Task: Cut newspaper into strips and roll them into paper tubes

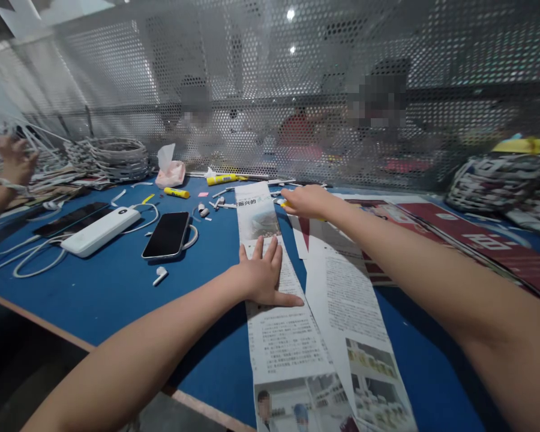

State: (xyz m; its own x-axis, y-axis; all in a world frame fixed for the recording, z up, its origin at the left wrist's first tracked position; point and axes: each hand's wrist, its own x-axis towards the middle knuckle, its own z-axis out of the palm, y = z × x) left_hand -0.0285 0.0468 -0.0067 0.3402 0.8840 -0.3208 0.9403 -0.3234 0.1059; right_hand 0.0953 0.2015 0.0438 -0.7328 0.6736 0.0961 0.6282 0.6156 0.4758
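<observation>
My left hand (263, 276) lies flat with fingers spread on a long strip of newspaper (288, 345), pressing it to the table. Near the strip's far end, my right hand (306, 201) is closed around a small yellow thing (284, 204); the fingers hide most of it, so its kind does not show. A second newspaper strip (342, 288) lies under my right forearm, partly overlapped by the first. The near ends of both strips run past the bottom of the view.
Left on the blue table (207, 336) are a phone (166, 236), a white power bank (101, 231) with cables, and an earbud (160, 275). Glue sticks (222, 179), a tissue pack (170, 173) and woven paper baskets (119, 159) stand behind. Red printed sheets (459, 234) lie right. A perforated metal screen (261, 78) closes the back. Another person's hand (15, 159) is far left.
</observation>
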